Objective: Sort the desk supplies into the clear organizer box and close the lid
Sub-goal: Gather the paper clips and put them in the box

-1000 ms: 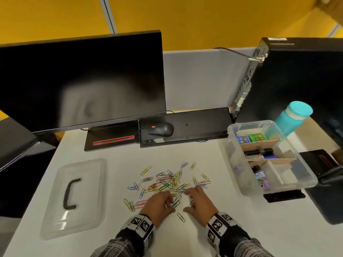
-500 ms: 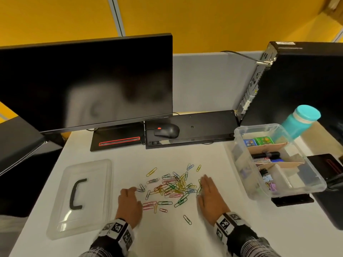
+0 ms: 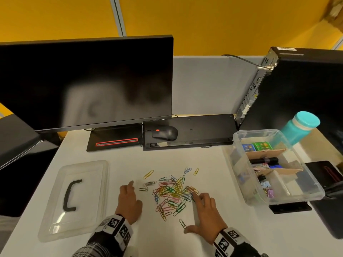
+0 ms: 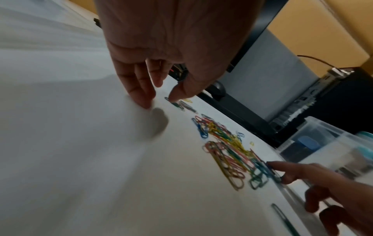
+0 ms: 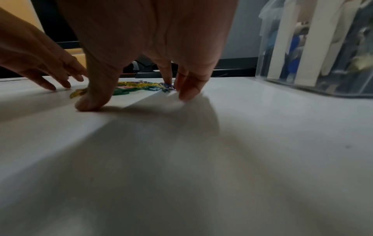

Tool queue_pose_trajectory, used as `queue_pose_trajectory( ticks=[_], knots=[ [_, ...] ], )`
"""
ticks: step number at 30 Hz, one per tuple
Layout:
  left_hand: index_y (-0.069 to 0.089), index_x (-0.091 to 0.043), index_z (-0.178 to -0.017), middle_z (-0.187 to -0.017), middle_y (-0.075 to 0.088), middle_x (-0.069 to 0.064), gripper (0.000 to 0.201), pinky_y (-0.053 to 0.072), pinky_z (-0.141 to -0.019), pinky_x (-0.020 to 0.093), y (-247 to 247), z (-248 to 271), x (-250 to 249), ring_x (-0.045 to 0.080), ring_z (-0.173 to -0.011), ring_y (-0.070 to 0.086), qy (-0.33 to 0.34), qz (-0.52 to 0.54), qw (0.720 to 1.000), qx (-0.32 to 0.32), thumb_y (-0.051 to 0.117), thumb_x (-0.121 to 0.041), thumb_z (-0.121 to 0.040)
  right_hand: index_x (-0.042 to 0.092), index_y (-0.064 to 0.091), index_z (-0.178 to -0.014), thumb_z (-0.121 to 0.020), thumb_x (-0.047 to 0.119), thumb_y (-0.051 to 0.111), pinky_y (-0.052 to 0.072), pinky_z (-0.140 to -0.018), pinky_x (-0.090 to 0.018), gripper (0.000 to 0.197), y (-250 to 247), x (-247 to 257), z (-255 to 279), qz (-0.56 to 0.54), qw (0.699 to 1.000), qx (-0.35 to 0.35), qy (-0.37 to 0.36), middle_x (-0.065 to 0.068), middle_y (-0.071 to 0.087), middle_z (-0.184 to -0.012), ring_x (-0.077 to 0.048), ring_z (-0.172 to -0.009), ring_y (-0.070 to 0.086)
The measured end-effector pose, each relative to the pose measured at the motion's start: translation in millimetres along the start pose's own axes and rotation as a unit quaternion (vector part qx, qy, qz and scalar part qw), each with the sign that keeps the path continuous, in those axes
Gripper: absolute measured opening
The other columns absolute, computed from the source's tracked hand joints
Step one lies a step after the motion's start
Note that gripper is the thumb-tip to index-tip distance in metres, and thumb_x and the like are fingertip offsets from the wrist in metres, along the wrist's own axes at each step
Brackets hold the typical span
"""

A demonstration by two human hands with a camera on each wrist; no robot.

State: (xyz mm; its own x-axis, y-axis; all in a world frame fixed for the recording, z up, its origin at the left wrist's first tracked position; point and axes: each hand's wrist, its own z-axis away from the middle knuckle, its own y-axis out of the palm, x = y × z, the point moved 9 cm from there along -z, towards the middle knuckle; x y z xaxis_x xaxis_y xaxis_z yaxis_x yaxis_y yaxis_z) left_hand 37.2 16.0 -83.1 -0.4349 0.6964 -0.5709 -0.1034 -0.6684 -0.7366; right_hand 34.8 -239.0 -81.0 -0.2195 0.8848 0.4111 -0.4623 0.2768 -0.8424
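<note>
A pile of coloured paper clips (image 3: 171, 193) (image 4: 228, 148) (image 5: 139, 87) lies on the white desk (image 3: 130, 162). My left hand (image 3: 129, 199) (image 4: 161, 89) rests flat-fingered at the pile's left edge, fingertips on the desk beside a few stray clips (image 3: 147, 186). My right hand (image 3: 206, 210) (image 5: 141, 89) lies at the pile's right edge, fingers straight and touching the clips, thumb on the desk. Neither holds anything. The clear organizer box (image 3: 239, 179) (image 5: 315, 47) stands open at the right, with markers and small packs between cardboard dividers. Its clear lid (image 3: 74, 199) with a black handle lies at the left.
A dark monitor (image 3: 85, 82) on its stand, a black mouse (image 3: 164, 133) and keyboard (image 3: 200, 130) line the back. A black computer tower (image 3: 304, 89) and a teal bottle (image 3: 298, 127) stand behind the box. One lone clip (image 3: 182, 223) lies near my right thumb.
Both hands spread apart from the near side of the pile to its left and right edges, and the scattered clips have been pushed closer together.
</note>
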Motion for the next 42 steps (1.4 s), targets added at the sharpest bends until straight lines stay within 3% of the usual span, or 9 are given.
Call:
queue_pose_trajectory(
  ticks=[6, 11, 19, 25, 28, 31, 35, 38, 42],
  knots=[
    [0.006, -0.007, -0.147, -0.13, 0.024, 0.008, 0.1, 0.041, -0.103, 0.029, 34.3, 0.6, -29.2, 0.025, -0.115, 0.045, 0.039, 0.018, 0.997, 0.067, 0.074, -0.025, -0.075, 0.023, 0.024, -0.145, -0.08, 0.047, 0.066, 0.039, -0.099, -0.025, 0.081, -1.9, 11.2, -33.7, -0.077, 0.997, -0.001, -0.022, -0.002, 0.033, -0.127, -0.018, -0.117, 0.043],
    [0.017, -0.011, -0.145, -0.135, 0.025, 0.009, 0.071, 0.035, -0.104, 0.031, 16.6, -10.4, -57.3, 0.026, -0.122, 0.034, 0.061, -0.061, 0.996, -0.022, 0.054, -0.013, -0.084, 0.021, 0.041, -0.133, -0.091, 0.045, 0.047, 0.043, -0.096, -0.028, 0.049, -51.7, 7.4, -58.4, -0.025, 0.994, -0.099, -0.047, 0.001, 0.038, -0.132, -0.016, -0.119, 0.04],
    [0.011, -0.015, -0.149, -0.148, 0.02, 0.006, 0.07, 0.031, -0.108, 0.03, 23.2, -38.8, -58.6, 0.025, -0.131, 0.023, 0.114, -0.231, 0.966, 0.025, 0.043, -0.008, -0.087, 0.013, -0.002, -0.15, -0.099, 0.04, 0.016, 0.0, -0.119, -0.037, 0.06, -22.9, 0.4, -87.1, 0.101, 0.994, 0.037, -0.006, -0.008, -0.013, -0.157, -0.028, -0.145, -0.009],
    [0.026, -0.023, -0.145, -0.139, 0.031, 0.0, 0.064, 0.033, -0.107, 0.03, 52.7, -3.9, -80.4, 0.018, -0.123, 0.029, 0.242, -0.195, 0.948, 0.075, 0.042, -0.006, -0.085, 0.012, 0.052, -0.132, -0.094, 0.051, -0.003, 0.04, -0.103, -0.027, 0.078, -9.3, 13.9, -50.4, 0.074, 0.996, 0.029, -0.045, -0.004, 0.045, -0.143, -0.022, -0.129, 0.048],
    [0.025, -0.026, -0.144, -0.137, 0.03, -0.004, 0.062, 0.032, -0.109, 0.031, 49.9, 10.0, -76.9, 0.012, -0.122, 0.028, 0.254, -0.163, 0.945, 0.127, 0.049, -0.03, -0.087, 0.017, 0.021, -0.148, -0.079, 0.072, 0.011, 0.029, -0.112, -0.026, 0.088, -11.7, 12.5, -30.6, 0.019, 0.995, 0.042, -0.09, 0.003, 0.02, -0.152, -0.015, -0.14, 0.02],
    [0.007, -0.027, -0.149, -0.142, 0.02, -0.009, 0.111, 0.026, -0.113, 0.03, 48.0, 16.8, -61.8, 0.011, -0.129, 0.022, 0.245, -0.201, 0.934, 0.164, 0.061, -0.072, -0.063, 0.017, 0.008, -0.15, -0.058, 0.088, 0.03, 0.024, -0.114, -0.029, 0.118, -20.4, 3.5, -23.1, 0.034, 0.997, 0.034, -0.055, 0.003, 0.014, -0.15, -0.017, -0.137, 0.017],
    [-0.01, -0.022, -0.149, -0.149, 0.013, -0.004, 0.138, 0.02, -0.115, 0.033, 56.3, 19.3, -54.5, 0.018, -0.134, 0.018, 0.26, -0.297, 0.904, 0.166, 0.067, -0.078, -0.049, 0.016, -0.004, -0.149, -0.034, 0.093, 0.04, 0.026, -0.113, -0.039, 0.145, -4.2, 7.0, -26.0, 0.088, 0.994, 0.067, -0.01, -0.005, 0.01, -0.15, -0.026, -0.134, 0.017],
    [0.002, -0.022, -0.149, -0.145, 0.022, -0.004, 0.125, 0.025, -0.112, 0.032, 57.2, 12.6, -59.4, 0.018, -0.129, 0.023, 0.264, -0.294, 0.909, 0.132, 0.068, -0.073, -0.056, 0.019, 0.008, -0.148, -0.054, 0.076, 0.065, 0.03, -0.109, -0.038, 0.124, 4.0, 21.0, -34.4, 0.065, 0.996, 0.052, -0.013, -0.006, 0.019, -0.142, -0.025, -0.127, 0.023],
    [0.032, -0.028, -0.141, -0.132, 0.036, -0.007, 0.08, 0.039, -0.1, 0.03, 53.9, 4.6, -69.2, 0.013, -0.118, 0.034, 0.261, -0.222, 0.933, 0.109, 0.067, -0.055, -0.074, 0.023, 0.035, -0.137, -0.083, 0.049, 0.059, 0.038, -0.099, -0.03, 0.065, -1.8, 31.4, -39.0, 0.021, 0.999, -0.004, -0.029, -0.003, 0.032, -0.13, -0.02, -0.118, 0.03]
  ],
)
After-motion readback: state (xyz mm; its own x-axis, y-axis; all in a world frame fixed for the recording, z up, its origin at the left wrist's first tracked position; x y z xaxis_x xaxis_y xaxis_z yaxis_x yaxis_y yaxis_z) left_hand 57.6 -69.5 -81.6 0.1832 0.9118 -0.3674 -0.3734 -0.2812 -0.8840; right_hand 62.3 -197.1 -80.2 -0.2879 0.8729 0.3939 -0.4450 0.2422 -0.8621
